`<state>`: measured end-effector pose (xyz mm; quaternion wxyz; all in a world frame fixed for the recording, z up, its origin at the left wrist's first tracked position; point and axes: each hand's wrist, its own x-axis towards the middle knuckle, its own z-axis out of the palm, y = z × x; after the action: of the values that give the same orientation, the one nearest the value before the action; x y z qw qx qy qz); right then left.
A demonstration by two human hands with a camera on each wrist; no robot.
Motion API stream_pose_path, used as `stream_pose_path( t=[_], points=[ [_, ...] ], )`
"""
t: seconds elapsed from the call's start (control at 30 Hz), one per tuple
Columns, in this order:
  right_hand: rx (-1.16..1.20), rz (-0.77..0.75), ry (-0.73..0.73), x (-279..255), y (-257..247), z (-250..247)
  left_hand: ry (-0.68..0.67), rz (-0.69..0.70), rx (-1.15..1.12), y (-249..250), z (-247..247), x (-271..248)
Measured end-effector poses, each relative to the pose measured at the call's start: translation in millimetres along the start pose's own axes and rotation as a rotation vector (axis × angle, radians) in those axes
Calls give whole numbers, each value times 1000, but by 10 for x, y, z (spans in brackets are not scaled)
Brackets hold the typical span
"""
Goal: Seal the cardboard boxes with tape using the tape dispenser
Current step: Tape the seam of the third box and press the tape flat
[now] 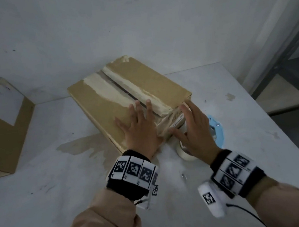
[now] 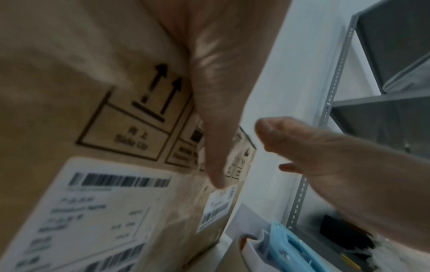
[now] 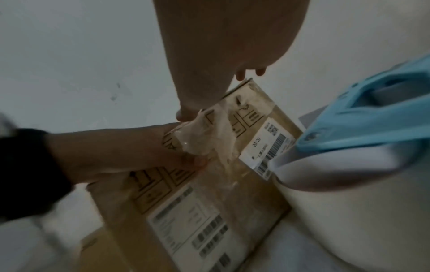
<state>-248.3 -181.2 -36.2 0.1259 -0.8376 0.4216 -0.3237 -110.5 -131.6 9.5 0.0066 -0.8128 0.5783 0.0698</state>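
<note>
Pressing flat, the left hand (image 1: 140,127) steadies the box (image 1: 122,90); the right hand (image 1: 195,126), open, smooths what seems fresh tape (dispenser (image 1: 217,133) set down); top seam untaped.

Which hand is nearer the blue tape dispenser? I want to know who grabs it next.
Right. The right hand hovers directly over the tape dispenser, beside the box; the left hand lies flat on the box top, farther away.

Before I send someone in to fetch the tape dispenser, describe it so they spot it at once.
On the white table, find the flat cardboard box under both hands. The tape dispenser lies against its near right corner, partly beneath the right hand: the only light blue object, carrying a pale tape roll.
</note>
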Motion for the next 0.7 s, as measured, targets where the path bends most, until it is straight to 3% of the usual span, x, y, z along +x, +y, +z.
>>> stream_pose_path(
  t=[0.17,0.3,0.43,0.57,0.7],
  points=[
    [-213,-161,-13,374,179,234,-2,42,-29,-78,-10,-30],
    [-307,-258,59,431,262,257,23,22,65,-61,19,-17],
    [-471,-391,13,441,403,188,5,29,64,-41,8,-5],
    [-341,-358,-18,469,372,61,5,49,71,-47,15,-10],
    [-389,-302,-27,457,243,117,-18,75,61,-71,5,-24]
  ],
)
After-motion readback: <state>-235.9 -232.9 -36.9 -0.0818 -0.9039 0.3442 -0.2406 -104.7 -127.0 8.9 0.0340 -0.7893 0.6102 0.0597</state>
